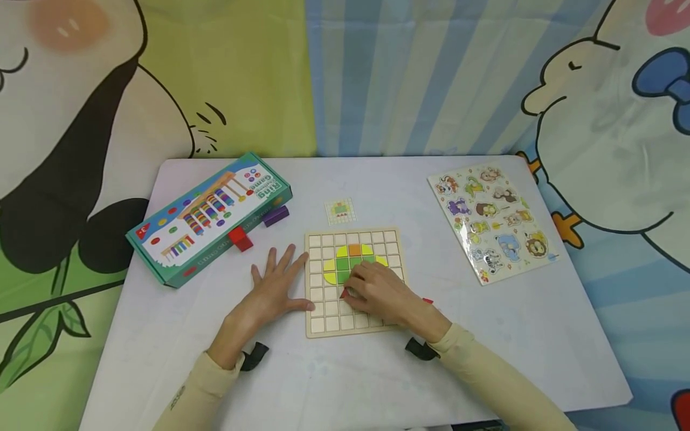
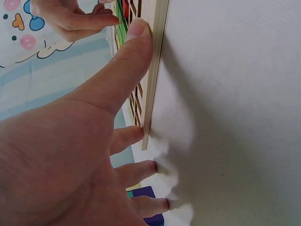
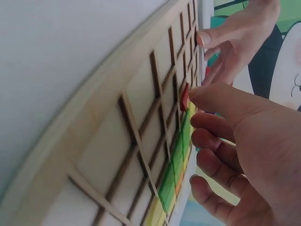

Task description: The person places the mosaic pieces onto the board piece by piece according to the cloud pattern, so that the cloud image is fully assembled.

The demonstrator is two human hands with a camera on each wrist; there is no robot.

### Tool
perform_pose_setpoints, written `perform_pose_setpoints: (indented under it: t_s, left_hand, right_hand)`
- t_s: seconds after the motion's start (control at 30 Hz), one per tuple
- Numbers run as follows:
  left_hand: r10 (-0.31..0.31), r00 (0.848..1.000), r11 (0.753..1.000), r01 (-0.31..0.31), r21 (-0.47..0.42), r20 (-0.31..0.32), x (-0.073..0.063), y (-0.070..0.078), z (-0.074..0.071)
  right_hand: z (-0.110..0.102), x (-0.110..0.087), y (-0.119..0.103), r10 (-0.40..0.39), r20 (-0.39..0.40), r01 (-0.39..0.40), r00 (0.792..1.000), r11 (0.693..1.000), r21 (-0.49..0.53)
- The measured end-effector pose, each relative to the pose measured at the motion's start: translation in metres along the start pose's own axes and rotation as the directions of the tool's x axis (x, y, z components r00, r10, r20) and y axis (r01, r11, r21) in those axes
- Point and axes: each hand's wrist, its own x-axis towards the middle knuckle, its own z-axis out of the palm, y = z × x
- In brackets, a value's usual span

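Observation:
A wooden grid board (image 1: 318, 326) lies on the table, with green tiles (image 1: 342, 277), yellow rounded tiles (image 1: 330, 278) and an orange tile (image 1: 354, 250) set in its cells. At a cell just below the green ones, my right hand (image 1: 380, 293) pinches a small red triangular tile (image 3: 185, 97), its thumb tip right against it in the right wrist view. My left hand (image 1: 272, 290) rests with fingers spread at the board's left side. Its thumb (image 2: 134, 52) lies on the wooden rim, while other fingertips touch the tabletop.
Behind the board lies a small pattern card (image 1: 341, 211). A green ring game box (image 1: 210, 218) stands at the left, with a red block (image 1: 240, 238) and a purple block (image 1: 276, 216) beside it. An animal puzzle board (image 1: 493, 224) is at the right. Another red piece (image 1: 427, 300) shows by the right wrist.

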Motion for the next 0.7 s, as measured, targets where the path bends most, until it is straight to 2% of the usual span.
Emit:
perform_pose_setpoints:
  t_s: [0.2, 0.4, 0.5, 0.57, 0.7]
  left_hand:
    - [-0.016, 1.0, 1.0, 0.016, 0.011, 0.019, 0.002, 0.001, 0.0]
    - [-0.028, 0.999, 0.999, 0.027, 0.016, 0.026, 0.003, 0.003, -0.003]
    - [-0.035, 0.999, 0.999, 0.034, 0.022, 0.028, 0.003, 0.003, -0.004]
    - [-0.038, 0.999, 0.999, 0.038, 0.015, 0.032, 0.003, 0.003, -0.004]
    - [-0.035, 0.999, 0.999, 0.035, -0.009, 0.04, 0.003, 0.004, -0.001]
  right_hand:
    - [-0.025, -0.02, 0.02, 0.073, -0.055, -0.071, 0.996, 0.997, 0.039]
    - [-0.05, -0.073, 0.054, 0.209, -0.139, -0.21, 0.968, 0.978, 0.007]
    - [-0.056, -0.099, 0.063, 0.259, -0.162, -0.265, 0.952, 0.964, -0.019]
    - [-0.056, -0.113, 0.065, 0.28, -0.154, -0.287, 0.947, 0.958, -0.023]
    - [-0.052, -0.134, 0.061, 0.321, -0.081, -0.323, 0.944, 0.947, -0.003]
